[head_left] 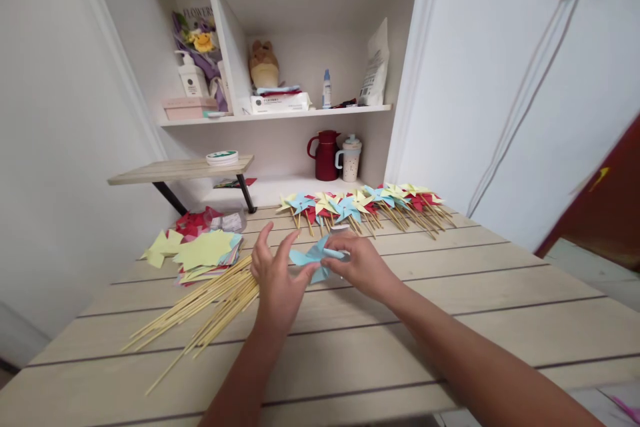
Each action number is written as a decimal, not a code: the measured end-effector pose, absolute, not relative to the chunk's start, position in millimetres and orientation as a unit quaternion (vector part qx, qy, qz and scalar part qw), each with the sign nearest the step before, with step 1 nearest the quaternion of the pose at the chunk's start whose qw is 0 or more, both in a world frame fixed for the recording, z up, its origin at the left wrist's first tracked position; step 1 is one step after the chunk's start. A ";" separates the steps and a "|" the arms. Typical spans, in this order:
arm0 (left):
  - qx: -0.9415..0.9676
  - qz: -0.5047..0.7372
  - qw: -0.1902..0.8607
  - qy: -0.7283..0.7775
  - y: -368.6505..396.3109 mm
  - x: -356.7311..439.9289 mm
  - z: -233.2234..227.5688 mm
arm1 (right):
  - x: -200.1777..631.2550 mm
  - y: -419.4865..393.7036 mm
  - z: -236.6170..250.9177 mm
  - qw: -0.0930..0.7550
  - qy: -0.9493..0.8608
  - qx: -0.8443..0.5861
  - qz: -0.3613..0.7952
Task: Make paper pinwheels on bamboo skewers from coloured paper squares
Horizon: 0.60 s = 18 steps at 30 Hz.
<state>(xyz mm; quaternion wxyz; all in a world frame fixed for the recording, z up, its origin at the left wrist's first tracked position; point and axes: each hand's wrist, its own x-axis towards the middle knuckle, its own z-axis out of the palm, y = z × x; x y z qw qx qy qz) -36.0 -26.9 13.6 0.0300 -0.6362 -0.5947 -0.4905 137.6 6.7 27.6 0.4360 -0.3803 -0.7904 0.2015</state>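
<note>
A light blue paper pinwheel (316,255), partly folded, is held just above the table between my two hands. My right hand (361,260) pinches its folded middle between thumb and fingers. My left hand (277,273) is at its left side, the thumb touching the paper's lower edge and the other fingers spread apart. Beside and partly behind my left hand lies a loose bundle of thin wooden sticks (215,303). Farther left is a stack of cut paper shapes (205,250), with yellow on top. My fingers hide the pinwheel's centre.
Finished pinwheels on sticks (347,208) in yellow, blue and red lie in a row at the back. A small raised shelf (185,169) stands at the back left. A red jug (326,155) and a cup (351,159) are behind the table (400,340).
</note>
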 end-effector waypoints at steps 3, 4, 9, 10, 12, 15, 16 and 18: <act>-0.662 -0.416 0.027 -0.623 -28.0 -32.5 9.5 | 137.1 8.8 22.3 0.430 -0.816 -0.365 0.128; -0.668 -0.400 0.022 -0.627 -28.0 -31.9 8.6 | 137.3 9.6 20.8 0.425 -0.823 -0.363 0.105; -0.663 -0.406 0.012 -0.629 -27.9 -30.3 8.7 | 137.1 8.6 19.0 0.395 -0.850 -0.346 0.043; -0.660 -0.414 0.014 -0.627 -28.0 -30.0 9.3 | 136.6 7.7 19.5 0.392 -0.852 -0.344 0.038; -0.658 -0.427 0.021 -0.620 -28.5 -29.6 10.7 | 135.7 6.3 20.4 0.388 -0.856 -0.340 0.032; -0.660 -0.435 0.030 -0.612 -29.1 -29.4 12.7 | 135.0 5.8 20.6 0.384 -0.859 -0.338 0.029; -0.662 -0.436 0.032 -0.609 -29.1 -29.4 13.2 | 135.0 6.1 20.4 0.383 -0.859 -0.339 0.029; -0.669 -0.436 0.034 -0.601 -28.9 -29.4 13.6 | 135.2 6.6 20.0 0.380 -0.858 -0.343 0.027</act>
